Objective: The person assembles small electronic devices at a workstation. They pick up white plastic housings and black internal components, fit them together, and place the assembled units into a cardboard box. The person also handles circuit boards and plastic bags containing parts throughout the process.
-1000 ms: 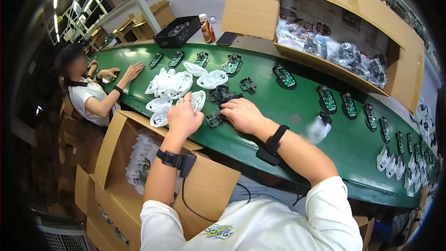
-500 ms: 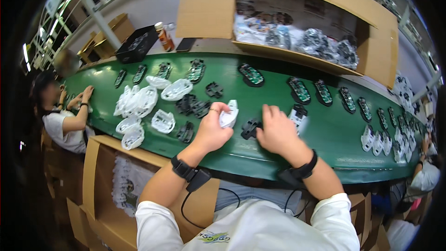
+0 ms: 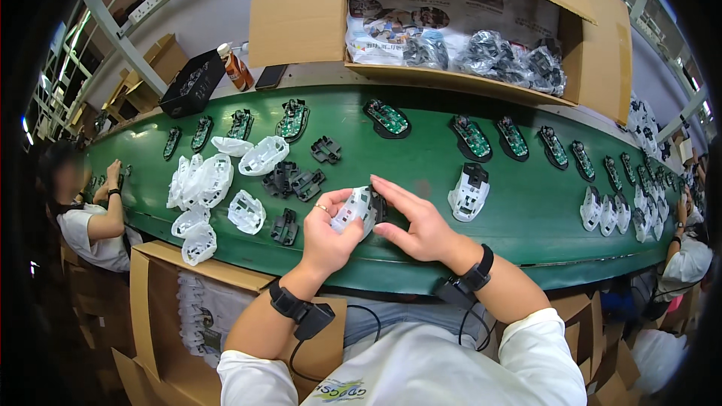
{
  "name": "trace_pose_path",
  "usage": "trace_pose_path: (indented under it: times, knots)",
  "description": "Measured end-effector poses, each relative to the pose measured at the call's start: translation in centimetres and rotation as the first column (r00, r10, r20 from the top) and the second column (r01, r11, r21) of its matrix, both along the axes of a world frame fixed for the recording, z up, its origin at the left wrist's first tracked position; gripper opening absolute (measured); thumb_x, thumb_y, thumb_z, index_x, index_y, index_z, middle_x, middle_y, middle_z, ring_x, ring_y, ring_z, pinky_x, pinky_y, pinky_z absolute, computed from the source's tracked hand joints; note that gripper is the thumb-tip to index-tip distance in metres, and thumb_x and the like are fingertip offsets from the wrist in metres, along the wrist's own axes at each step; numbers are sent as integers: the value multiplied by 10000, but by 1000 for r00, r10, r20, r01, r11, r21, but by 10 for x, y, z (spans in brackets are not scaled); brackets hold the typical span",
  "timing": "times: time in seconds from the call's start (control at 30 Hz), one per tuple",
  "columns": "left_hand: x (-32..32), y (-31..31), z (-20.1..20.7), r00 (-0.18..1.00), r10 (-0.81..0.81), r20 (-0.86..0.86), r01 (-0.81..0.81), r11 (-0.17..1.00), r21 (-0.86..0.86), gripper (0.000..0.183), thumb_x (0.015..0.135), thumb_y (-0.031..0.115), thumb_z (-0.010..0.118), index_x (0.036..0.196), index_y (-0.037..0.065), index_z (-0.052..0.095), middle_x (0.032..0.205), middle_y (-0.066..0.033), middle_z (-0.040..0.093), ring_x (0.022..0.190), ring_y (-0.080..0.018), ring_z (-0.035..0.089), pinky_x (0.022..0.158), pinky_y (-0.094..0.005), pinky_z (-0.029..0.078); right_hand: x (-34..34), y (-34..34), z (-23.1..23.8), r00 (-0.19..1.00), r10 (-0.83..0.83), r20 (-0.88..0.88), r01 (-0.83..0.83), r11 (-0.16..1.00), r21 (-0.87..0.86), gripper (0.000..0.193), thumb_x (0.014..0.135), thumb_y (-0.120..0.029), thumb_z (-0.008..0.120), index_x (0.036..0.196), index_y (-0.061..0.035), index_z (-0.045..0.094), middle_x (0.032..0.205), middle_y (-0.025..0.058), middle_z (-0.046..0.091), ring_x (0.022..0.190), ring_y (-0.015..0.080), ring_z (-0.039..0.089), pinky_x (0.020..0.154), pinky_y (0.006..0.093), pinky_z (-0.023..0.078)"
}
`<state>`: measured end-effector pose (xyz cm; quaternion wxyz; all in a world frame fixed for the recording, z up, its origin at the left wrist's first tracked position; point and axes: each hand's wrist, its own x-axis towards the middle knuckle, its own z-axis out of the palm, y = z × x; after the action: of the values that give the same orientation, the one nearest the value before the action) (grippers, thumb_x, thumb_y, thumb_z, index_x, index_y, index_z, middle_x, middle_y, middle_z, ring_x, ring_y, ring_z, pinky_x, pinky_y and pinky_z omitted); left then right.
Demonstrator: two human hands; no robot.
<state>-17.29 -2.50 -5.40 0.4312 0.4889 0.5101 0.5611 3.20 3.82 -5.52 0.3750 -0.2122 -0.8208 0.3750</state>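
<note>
My left hand (image 3: pixel 325 240) is closed around a white plastic mouse shell (image 3: pixel 347 209), its hollow, ribbed side partly in view. My right hand (image 3: pixel 423 227) presses a black plastic insert (image 3: pixel 379 206) against the shell's right end, fingers stretched along it and thumb below. The fingers hide how the two parts meet. To the right on the green belt (image 3: pixel 421 256) lies another white shell (image 3: pixel 468 199) with a black piece at its top. Left of my hands are loose black inserts (image 3: pixel 284 227) and a heap of white shells (image 3: pixel 197 180).
Circuit boards on black bases (image 3: pixel 387 119) line the belt's far side. Beyond stands a cardboard box (image 3: pixel 489 86) of bagged parts, with a black bin (image 3: pixel 192 90), bottle (image 3: pixel 236 69) and phone (image 3: pixel 271 77). Another person (image 3: pixel 94 218) works at far left; someone's arm (image 3: pixel 681 229) shows at far right.
My right hand has picked up the black insert from the belt and brought it left against the white shell. The view has shifted, so the shell with the black piece now shows uncovered.
</note>
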Motion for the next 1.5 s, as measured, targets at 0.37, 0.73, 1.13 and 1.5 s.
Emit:
trace_pose_path:
  times: [0.37, 0.73, 1.13, 1.5]
  knots:
    - [9, -4, -4, 983, -35, -178, 28, 999, -37, 383, 918, 95, 741, 1208, -73, 555, 1021, -105, 721, 865, -110, 671, 756, -273, 558, -11, 10, -9, 979, -72, 192, 103, 982, -156, 670, 772, -369, 879, 1272, 2, 630, 1172, 191, 700, 1077, 386, 669, 914, 434, 543]
    - [-11, -4, -2, 910, 54, -410, -20, 996, 87, 182, 939, 160, 693, 925, -20, 671, 778, -51, 689, 672, -102, 590, 608, -279, 473, -4, 13, -8, 979, 187, -78, -188, 701, -688, 211, 981, -71, 704, 1169, 25, 717, 1022, 36, 750, 892, 64, 663, 779, 242, 549]
    - [-91, -12, 73, 371, 364, -854, -401, 892, 206, 469, 913, 382, 733, 1172, -8, 707, 808, -141, 734, 741, -301, 725, 708, -401, 574, 49, 37, 41, 526, -811, 256, 564, 558, 609, 346, 868, -180, 713, 1161, 2, 692, 1190, 215, 703, 1050, 395, 688, 876, 464, 574]
    - [-147, -15, 31, 150, 121, -981, -607, 795, 5, 515, 846, 229, 622, 1286, -38, 639, 1078, -246, 743, 969, -385, 736, 890, -463, 576, -163, -12, 0, 945, 15, 328, -91, 971, 219, 335, 924, -247, 713, 1190, -51, 659, 1048, 185, 725, 971, 333, 720, 799, 451, 570]
